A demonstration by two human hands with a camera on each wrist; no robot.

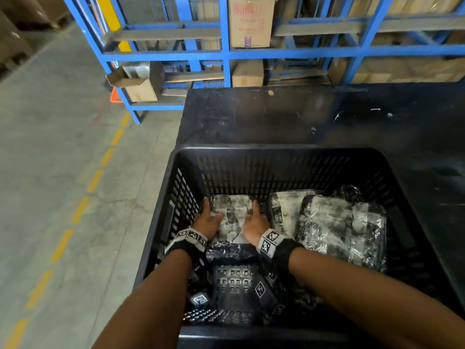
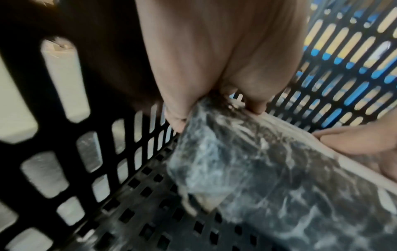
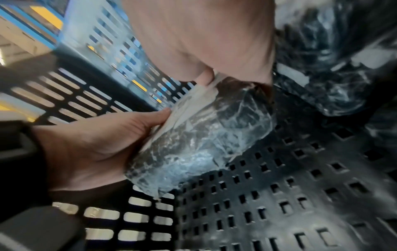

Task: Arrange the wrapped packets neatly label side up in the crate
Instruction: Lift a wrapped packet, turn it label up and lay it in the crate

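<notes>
Packets wrapped in clear plastic lay inside the black crate [image 1: 289, 157], which stood on a dark surface [image 1: 276, 117]. One wrapped packet [image 1: 232, 217] sat in the far left corner of the crate, close to the slotted side wall. Both hands were on it. The left hand [image 1: 207, 221] held its left side, with the fingers [image 2: 178, 118] curled over the far edge. The right hand [image 1: 255, 224] held its right side in the same way, so each grip was closed around this one packet. Its pale side faced up, though the blur made it hard to tell if that was the label. It seemed to be touching the crate floor [image 3: 279, 186], but that could not be told for sure.

Two more packets [image 1: 339, 222] lay on the right side of the crate, one partly on top of the other and a bit crooked. Blue racks [image 1: 226, 51] with cardboard boxes [image 1: 250, 21] stood behind.

To do this step well, the person would likely need to push the packet flat against the corner, with its edges in line with the walls. Pressing evenly with both hands should keep it from twisting. The plastic looked slippery, so a gentle, steady push seemed best. The crooked packets on the right probably needed straightening after that.
</notes>
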